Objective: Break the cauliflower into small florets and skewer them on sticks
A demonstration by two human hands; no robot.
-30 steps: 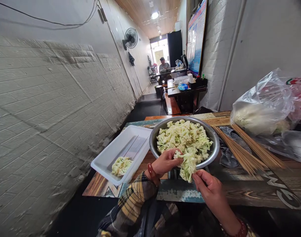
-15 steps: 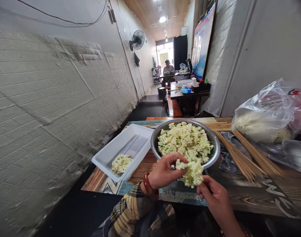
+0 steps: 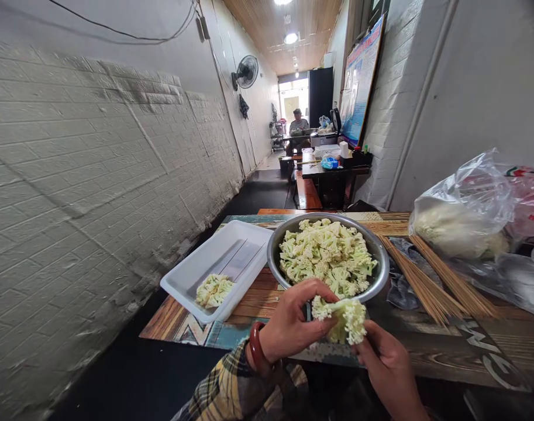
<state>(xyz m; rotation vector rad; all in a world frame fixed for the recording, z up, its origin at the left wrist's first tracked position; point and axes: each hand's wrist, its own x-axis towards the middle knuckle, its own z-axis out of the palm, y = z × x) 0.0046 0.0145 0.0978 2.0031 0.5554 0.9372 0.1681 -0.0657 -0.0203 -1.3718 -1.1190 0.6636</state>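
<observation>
The left hand [image 3: 293,321] grasps a pale green-white cauliflower floret [image 3: 353,320] between thumb and fingers. The right hand [image 3: 387,362] has its bent fingertips at the floret's right edge; whether they pinch it cannot be told. Just beyond both hands stands a round silver metal bowl [image 3: 381,276] heaped with cauliflower pieces [image 3: 326,251]. Left of the left hand sits a white rectangular plastic tray [image 3: 220,254].

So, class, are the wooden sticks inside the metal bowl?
No, the sticks lie outside the bowl, to its right, while the bowl holds cauliflower.
</observation>
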